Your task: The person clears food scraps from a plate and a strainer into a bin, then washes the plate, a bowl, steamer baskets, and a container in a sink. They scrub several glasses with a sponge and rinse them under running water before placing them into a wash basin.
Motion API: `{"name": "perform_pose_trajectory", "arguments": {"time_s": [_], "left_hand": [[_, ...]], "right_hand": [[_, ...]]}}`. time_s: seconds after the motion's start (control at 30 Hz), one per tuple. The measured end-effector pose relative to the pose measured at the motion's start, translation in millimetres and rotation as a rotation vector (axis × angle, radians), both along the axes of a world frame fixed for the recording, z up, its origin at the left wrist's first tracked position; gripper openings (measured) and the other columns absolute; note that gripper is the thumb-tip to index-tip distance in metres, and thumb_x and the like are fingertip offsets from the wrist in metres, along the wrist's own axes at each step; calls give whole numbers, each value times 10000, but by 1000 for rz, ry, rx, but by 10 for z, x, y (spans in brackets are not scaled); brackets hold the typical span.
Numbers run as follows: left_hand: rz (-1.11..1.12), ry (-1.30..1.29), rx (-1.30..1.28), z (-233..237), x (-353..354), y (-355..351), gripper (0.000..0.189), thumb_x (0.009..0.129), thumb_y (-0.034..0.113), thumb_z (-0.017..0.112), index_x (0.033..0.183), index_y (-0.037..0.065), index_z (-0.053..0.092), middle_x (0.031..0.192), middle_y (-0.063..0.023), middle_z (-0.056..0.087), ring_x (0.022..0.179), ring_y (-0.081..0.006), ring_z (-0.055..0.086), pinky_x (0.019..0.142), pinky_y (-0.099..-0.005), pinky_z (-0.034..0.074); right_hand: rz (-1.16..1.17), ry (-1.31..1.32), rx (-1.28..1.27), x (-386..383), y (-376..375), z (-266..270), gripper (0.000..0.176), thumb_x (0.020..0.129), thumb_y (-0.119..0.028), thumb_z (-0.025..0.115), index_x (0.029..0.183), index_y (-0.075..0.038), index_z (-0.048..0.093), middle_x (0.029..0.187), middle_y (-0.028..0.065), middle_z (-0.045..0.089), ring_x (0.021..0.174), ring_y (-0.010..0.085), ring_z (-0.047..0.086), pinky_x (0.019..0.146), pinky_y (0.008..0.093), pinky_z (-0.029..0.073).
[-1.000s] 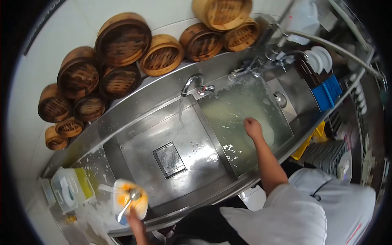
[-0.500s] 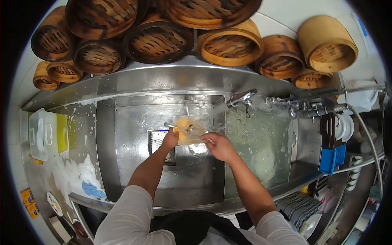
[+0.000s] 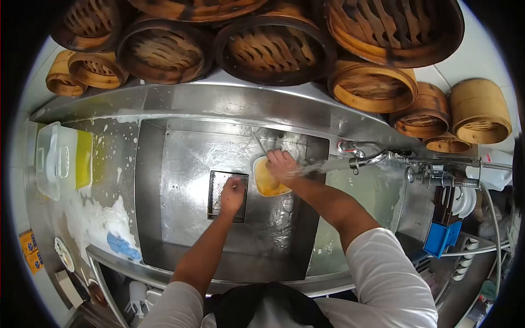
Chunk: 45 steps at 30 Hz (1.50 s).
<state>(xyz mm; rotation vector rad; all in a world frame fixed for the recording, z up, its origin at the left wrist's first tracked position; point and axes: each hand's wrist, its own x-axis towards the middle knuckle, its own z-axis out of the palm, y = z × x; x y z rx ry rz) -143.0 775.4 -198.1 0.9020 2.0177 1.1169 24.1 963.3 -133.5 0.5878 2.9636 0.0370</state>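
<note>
A container with yellow-orange contents (image 3: 266, 183) stands in the metal sink (image 3: 180, 218), right of the square drain strainer (image 3: 219, 188). Over its upper edge is my right hand (image 3: 281, 165), its fingers bent; what they grip, if anything, is hidden. A thin metal utensil (image 3: 259, 143) sticks out beside those fingers. Above the strainer hangs my left hand (image 3: 233, 192), fingers curled in, and I cannot make out anything in them. Water sprays from the faucet (image 3: 366, 158) across my right wrist.
Bamboo steamers (image 3: 273, 49) line the ledge behind the sink. At right is a basin of cloudy water (image 3: 355, 202). A plastic tub (image 3: 65, 158), foam and a blue cloth (image 3: 123, 246) are at left. A blue basket (image 3: 442, 238) hangs at right.
My left hand has let go of the container and is apart from it. My right hand has moved over the container's top edge. The camera view has shifted.
</note>
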Motion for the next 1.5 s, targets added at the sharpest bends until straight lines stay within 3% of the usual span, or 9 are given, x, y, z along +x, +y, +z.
{"name": "perform_pose_trajectory", "arguments": {"time_s": [0.3,0.37,0.53,0.73,0.87,1.0,1.1,1.27,1.5], "left_hand": [[318,-825,148,755,470,-138,460,1021,159,579,1433,74,394,1088,-56,624,1050,-173,607,927,-295,496],[361,-932,181,1287,501,258,497,1024,181,586,1456,77,363,1109,-72,622,1090,-196,605,949,-304,496],[244,-1271,146,992,509,1096,467,1064,233,537,1498,166,377,1277,-122,633,1142,-269,625,923,-414,537],[-26,-1407,-37,1171,799,1117,278,1066,174,511,1320,90,591,1210,-148,683,994,-276,703,769,-381,589],[12,-1042,8,483,868,1269,303,1018,154,614,1304,67,571,1235,-127,689,792,-185,672,453,-350,473],[114,-943,-219,955,815,1303,492,963,293,727,1339,27,554,1075,-123,694,880,-239,695,701,-406,607],[-236,-326,376,-926,1263,1303,507,960,97,540,1465,70,508,1182,-142,637,981,-205,644,753,-430,565],[93,-759,-83,887,798,1366,272,1002,267,607,1159,45,600,1085,-141,695,793,-202,655,562,-408,508],[20,-293,492,460,1293,1233,224,1032,284,572,1081,70,618,763,-121,649,521,-182,586,432,-355,459]], "right_hand": [[-69,278,34,-105,-419,963,222,878,-157,603,1032,-58,729,1397,208,595,1347,361,529,1068,505,446],[-547,-70,-583,-194,-485,1054,378,914,-172,592,1267,-38,610,1246,251,683,1136,394,678,912,519,542],[-898,38,-696,-26,-873,860,497,948,-281,591,1333,22,507,1063,315,703,983,460,700,797,532,548],[-1556,917,-1673,343,-611,707,220,1021,-229,563,1135,-42,567,745,57,576,513,131,499,425,299,407],[-1556,923,-1574,161,-649,674,102,1002,-206,535,1005,-106,553,746,54,561,493,134,464,403,313,365],[-1382,775,-1571,292,-667,622,157,961,-256,567,951,-101,598,718,40,557,510,146,456,422,325,360],[-1425,1120,-1431,263,-577,196,354,1005,-332,584,760,-78,606,691,65,582,533,167,531,434,356,394],[-1372,836,-1911,322,-653,809,448,1035,-458,549,770,-98,577,700,65,588,547,182,563,455,346,428],[-1557,1103,-1589,101,-445,777,489,1026,-570,523,946,-94,603,788,46,615,580,158,569,448,309,417]]}}
